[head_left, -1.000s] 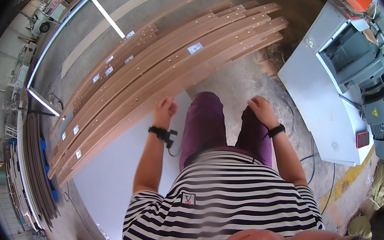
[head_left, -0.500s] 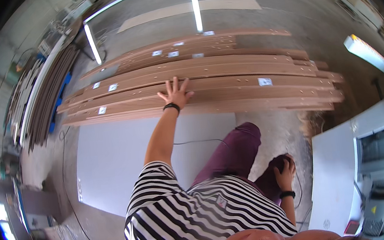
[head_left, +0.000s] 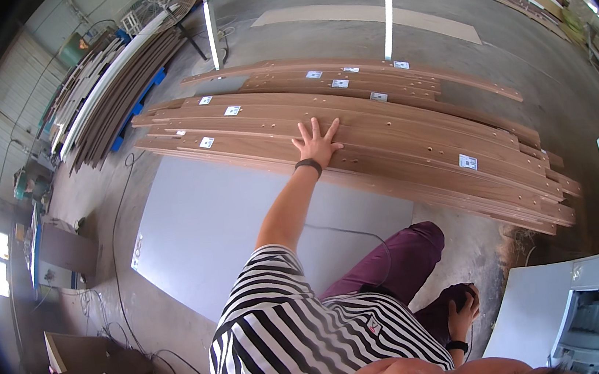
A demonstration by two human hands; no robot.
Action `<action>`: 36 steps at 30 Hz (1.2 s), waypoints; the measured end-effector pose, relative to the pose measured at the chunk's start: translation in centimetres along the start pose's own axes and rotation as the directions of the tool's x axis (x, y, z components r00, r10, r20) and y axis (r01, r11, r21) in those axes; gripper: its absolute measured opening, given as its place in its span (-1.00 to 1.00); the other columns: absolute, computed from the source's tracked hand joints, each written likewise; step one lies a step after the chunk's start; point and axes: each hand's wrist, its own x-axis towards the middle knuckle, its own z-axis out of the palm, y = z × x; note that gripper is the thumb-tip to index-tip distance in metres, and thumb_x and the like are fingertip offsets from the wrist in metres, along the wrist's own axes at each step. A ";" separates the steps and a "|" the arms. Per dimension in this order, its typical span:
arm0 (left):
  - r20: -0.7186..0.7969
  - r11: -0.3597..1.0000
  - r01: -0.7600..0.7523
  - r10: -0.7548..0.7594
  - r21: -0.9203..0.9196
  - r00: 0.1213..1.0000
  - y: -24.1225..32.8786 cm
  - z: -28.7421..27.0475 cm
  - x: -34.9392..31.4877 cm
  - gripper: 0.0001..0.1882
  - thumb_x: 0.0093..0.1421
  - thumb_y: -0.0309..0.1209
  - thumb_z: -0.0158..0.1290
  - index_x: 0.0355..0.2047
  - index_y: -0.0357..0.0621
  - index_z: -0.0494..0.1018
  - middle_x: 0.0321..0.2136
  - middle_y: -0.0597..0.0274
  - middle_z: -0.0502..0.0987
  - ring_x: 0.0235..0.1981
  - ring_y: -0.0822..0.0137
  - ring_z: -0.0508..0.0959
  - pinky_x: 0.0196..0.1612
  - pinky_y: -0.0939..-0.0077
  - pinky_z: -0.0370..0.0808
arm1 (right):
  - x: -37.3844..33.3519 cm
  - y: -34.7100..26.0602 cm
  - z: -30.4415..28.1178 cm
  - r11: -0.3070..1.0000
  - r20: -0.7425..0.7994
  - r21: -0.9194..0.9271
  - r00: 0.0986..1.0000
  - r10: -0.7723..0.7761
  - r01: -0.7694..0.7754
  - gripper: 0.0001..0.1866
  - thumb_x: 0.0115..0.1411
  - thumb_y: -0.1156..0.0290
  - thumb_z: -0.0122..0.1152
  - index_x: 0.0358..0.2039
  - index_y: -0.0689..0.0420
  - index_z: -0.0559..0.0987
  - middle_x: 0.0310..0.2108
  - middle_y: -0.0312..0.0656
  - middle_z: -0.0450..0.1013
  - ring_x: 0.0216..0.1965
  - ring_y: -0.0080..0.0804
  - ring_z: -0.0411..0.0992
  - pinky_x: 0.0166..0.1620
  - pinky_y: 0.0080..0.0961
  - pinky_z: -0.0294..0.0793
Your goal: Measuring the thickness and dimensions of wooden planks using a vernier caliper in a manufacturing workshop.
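Note:
My left hand (head_left: 318, 146) lies flat with spread fingers on a stack of brown wood-look boards (head_left: 248, 124). It holds nothing. The long boards have small drilled holes, and several bear white labels (head_left: 467, 161). Their ends are staggered on the right. Lower right, my right hand (head_left: 462, 314) rests on my knee in dark purple trousers (head_left: 424, 245), its fingers apart and partly over the far side of the knee. Under and in front of the boards lies a smooth pale grey panel (head_left: 201, 231), with a thin cable across it.
A white rectangular frame (head_left: 389, 14) stands behind the boards, near a flat beige strip (head_left: 361, 17) on the floor. Long dark planks (head_left: 122, 89) are stacked at the left. A grey-white machine (head_left: 528, 309) stands lower right, and a brown cabinet (head_left: 103, 372) lower left, with loose cables nearby.
The view has turned, so the boards, frame and panel appear shifted right and tilted. My left hand is still flat on the boards, and my right hand is still on the knee.

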 end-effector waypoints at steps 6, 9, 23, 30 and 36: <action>0.019 0.995 -0.011 0.009 0.099 1.000 1.7 0.5 1.4 -0.35 0.18 0.19 -0.14 0.27 0.59 0.02 0.33 0.11 -0.08 0.35 -0.08 -0.15 0.08 -0.44 0.07 | 2.2 -0.1 -1.1 0.989 -0.127 0.144 0.991 0.038 -0.019 -0.47 -0.01 0.27 0.28 0.00 0.10 0.39 -0.04 -0.02 0.36 0.02 0.03 0.26 0.09 -0.09 0.20; -0.011 0.999 -0.004 0.005 0.048 1.000 0.1 1.3 0.9 -0.26 0.18 0.20 -0.14 0.32 0.36 -0.03 0.35 0.06 -0.14 0.36 0.00 -0.16 0.12 -0.44 -0.03 | 3.0 -0.9 1.0 0.994 -0.280 0.072 0.958 -0.058 0.081 -0.47 -0.05 0.27 0.32 -0.04 0.08 0.42 0.00 -0.06 0.34 0.12 0.01 0.20 0.18 -0.10 0.13; -0.365 0.968 -0.194 0.240 0.159 0.899 2.1 6.3 -2.3 -0.34 0.26 -0.03 -0.06 0.28 -0.03 0.09 0.26 0.15 0.16 0.27 0.09 0.15 0.21 0.08 0.17 | 4.3 1.1 -0.3 0.943 0.085 0.211 0.966 0.244 -0.257 -0.40 0.07 -0.08 0.14 0.13 -0.20 0.38 0.19 -0.23 0.22 0.27 -0.09 0.05 0.17 0.25 0.05; -0.298 0.963 -0.088 0.165 0.256 0.940 2.8 7.8 -1.8 -0.37 0.34 0.06 -0.30 0.32 0.06 0.01 0.31 0.32 0.06 0.33 0.22 0.06 0.24 0.10 0.14 | 4.8 1.9 1.5 0.961 0.086 -0.016 0.957 0.277 -0.277 -0.56 0.12 -0.07 0.05 -0.02 -0.25 0.53 0.14 -0.20 0.30 0.24 -0.14 0.13 0.09 0.15 0.20; -0.247 0.948 -0.095 0.174 0.303 0.953 3.9 6.9 -2.0 -0.37 0.36 0.06 -0.37 0.34 0.09 -0.05 0.33 0.39 0.02 0.33 0.24 0.05 0.24 0.11 0.14 | 4.8 0.9 1.3 0.960 -0.024 -0.031 0.961 0.277 -0.277 -0.67 0.17 0.05 -0.02 -0.17 -0.15 0.59 -0.01 -0.25 0.37 0.13 -0.20 0.24 0.00 0.07 0.30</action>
